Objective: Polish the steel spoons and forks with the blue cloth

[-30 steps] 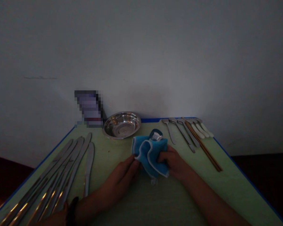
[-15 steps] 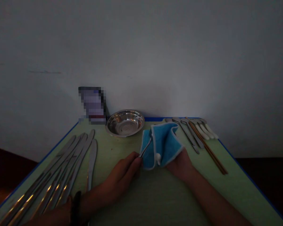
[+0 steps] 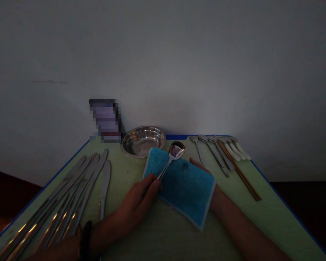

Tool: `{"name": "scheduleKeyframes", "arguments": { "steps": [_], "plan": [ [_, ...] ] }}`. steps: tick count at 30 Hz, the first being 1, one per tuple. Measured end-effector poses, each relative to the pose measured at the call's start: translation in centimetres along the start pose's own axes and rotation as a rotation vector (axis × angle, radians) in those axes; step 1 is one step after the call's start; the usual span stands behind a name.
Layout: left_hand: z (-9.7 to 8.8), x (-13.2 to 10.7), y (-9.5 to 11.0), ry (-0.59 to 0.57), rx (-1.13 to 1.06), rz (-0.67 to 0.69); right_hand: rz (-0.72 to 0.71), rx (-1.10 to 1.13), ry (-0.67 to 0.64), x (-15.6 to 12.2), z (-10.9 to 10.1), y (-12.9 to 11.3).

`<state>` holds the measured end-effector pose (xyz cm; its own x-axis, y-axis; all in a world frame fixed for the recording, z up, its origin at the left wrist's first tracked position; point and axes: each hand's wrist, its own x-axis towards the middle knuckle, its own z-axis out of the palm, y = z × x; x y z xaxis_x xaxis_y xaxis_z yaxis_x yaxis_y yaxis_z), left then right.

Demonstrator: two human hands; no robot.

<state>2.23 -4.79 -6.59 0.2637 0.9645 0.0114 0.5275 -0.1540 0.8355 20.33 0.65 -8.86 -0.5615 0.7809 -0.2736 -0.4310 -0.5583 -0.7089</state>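
A metal spoon (image 3: pixel 176 149) with a squarish bowl points up and away from me, bowl reflecting. My left hand (image 3: pixel 142 197) is closed around its handle. Under the spoon a blue cloth (image 3: pixel 186 188) with pale edging is spread out, with a small dark spot near its upper middle. My right hand (image 3: pixel 216 197) holds the cloth from below; a stretched finger shows past its upper right edge, and most of the hand is hidden. The spoon's bowl lies over the cloth's far edge; whether they touch I cannot tell.
Several table knives (image 3: pixel 78 188) lie on the left of the green table (image 3: pixel 130 239). At the back stand a steel bowl (image 3: pixel 143 141) and a blurred phone-like object (image 3: pixel 105 119) against the wall. To the right lie metal spoons (image 3: pixel 213 154), wooden chopsticks (image 3: pixel 239 170) and white-handled cutlery (image 3: pixel 235 150).
The cloth, folded up around the spoon's head before, has opened out flat and spread left and down. The spoon's bowl is now uncovered. My left hand has barely moved.
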Motion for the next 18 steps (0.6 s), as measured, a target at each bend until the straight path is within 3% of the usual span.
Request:
{"name": "scheduleKeyframes", "arguments": {
  "steps": [2, 4, 8, 13, 18],
  "plan": [
    [0.1, 0.0, 0.0, -0.024, 0.031, -0.001, 0.149, 0.098, -0.105, -0.5, 0.3, -0.7],
    [0.3, 0.1, -0.2, -0.054, 0.056, -0.008, 0.192, 0.154, -0.126, -1.0, 0.5, -1.2],
    [0.5, 0.3, -0.5, -0.102, 0.076, -0.036, 0.161, 0.109, -0.061, -1.4, 0.6, -1.4],
    [0.4, 0.2, -0.4, -0.080, 0.030, -0.017, -0.021, -0.039, -0.038, -0.9, 0.0, -0.6],
    [0.2, 0.1, -0.3, -0.058, 0.032, -0.004, -0.027, 0.111, 0.141, -0.5, 0.1, -1.0]
  ]
}}
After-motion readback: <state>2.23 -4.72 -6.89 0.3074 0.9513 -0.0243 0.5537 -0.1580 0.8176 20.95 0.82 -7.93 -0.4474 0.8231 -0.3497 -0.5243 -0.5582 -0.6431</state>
